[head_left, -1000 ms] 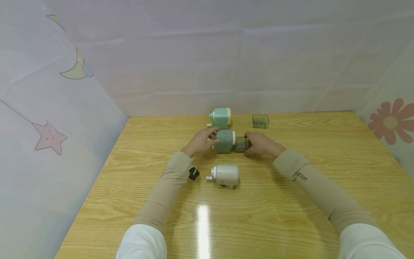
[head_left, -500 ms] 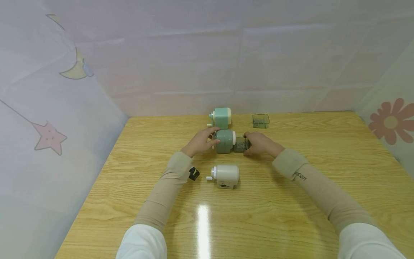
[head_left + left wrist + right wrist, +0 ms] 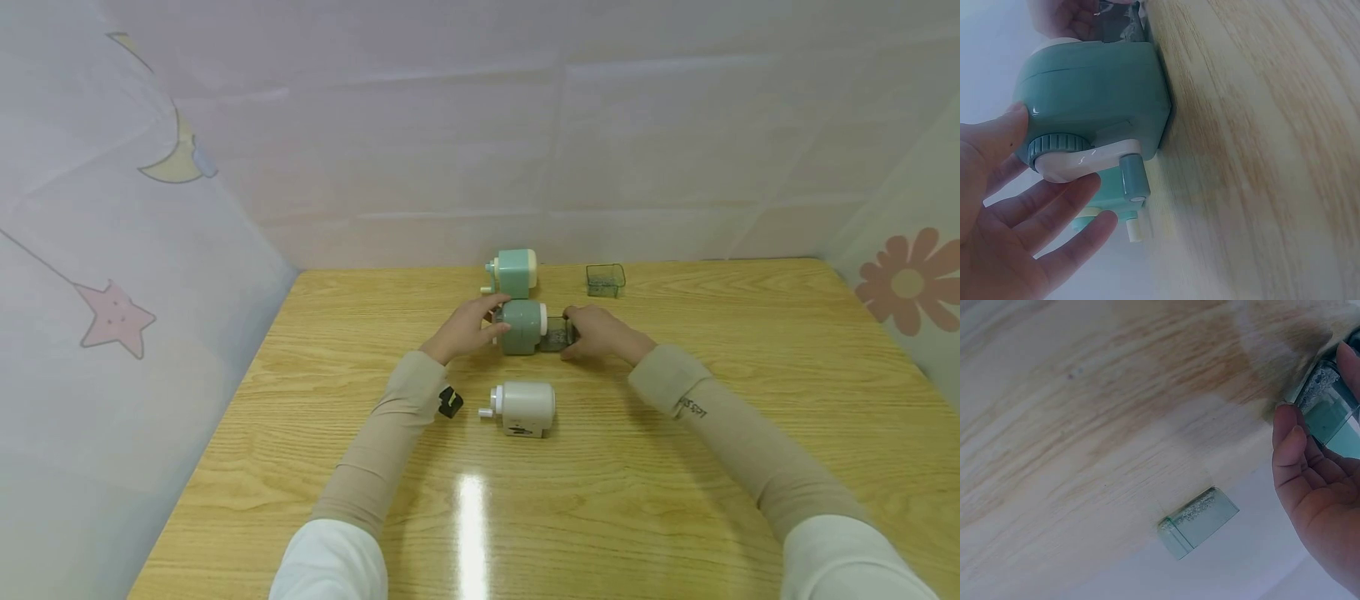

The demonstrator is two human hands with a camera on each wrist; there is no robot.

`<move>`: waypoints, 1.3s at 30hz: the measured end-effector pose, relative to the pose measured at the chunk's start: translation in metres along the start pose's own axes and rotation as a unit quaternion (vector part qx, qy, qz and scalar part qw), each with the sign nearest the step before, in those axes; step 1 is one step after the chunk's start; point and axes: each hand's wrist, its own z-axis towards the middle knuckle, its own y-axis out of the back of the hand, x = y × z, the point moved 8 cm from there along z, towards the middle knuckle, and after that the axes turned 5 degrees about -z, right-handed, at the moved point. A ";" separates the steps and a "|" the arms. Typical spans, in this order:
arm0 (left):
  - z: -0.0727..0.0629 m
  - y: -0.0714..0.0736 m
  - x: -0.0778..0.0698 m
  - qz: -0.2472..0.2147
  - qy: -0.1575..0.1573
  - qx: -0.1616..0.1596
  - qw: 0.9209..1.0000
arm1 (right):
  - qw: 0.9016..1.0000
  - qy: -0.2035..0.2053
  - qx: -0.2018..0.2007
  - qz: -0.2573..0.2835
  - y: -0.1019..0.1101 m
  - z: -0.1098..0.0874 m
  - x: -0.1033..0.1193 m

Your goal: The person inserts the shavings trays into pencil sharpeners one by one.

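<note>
- Green sharpener [image 3: 519, 327], frame centre: probably light, stiff, slick plastic; hold by its sides, off the crank [image 3: 1091, 161].
- Left grip [image 3: 467, 328]: pinching sharpener's sides.
- Right grip [image 3: 596, 331]: pinching see-through drawer [image 3: 556, 335], outer end; likely brittle.

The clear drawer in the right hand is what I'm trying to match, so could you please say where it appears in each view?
Head: the clear drawer is right of centre, between the darker green sharpener and the right hand.
Left wrist: the clear drawer is at the top edge, left of centre, partly hidden.
Right wrist: the clear drawer is at the upper right.
Shared landmark: the right hand.
</note>
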 end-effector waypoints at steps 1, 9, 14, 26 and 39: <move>0.000 0.000 0.000 0.000 0.001 0.000 1.000 | 1.000 0.001 -0.001 0.000 0.000 0.000 0.001; 0.000 0.000 0.000 0.004 0.002 0.002 1.000 | 1.000 0.002 -0.006 0.008 0.001 0.000 0.006; 0.000 0.000 0.000 0.006 -0.001 0.002 1.000 | 1.000 -0.003 -0.004 0.013 -0.001 0.002 0.006; 0.000 0.000 0.002 0.001 0.005 0.000 1.000 | 1.000 0.001 -0.004 0.013 -0.003 0.006 0.008; 0.000 0.000 0.001 0.006 0.006 -0.001 1.000 | 1.000 -0.006 0.013 0.011 -0.008 0.011 0.007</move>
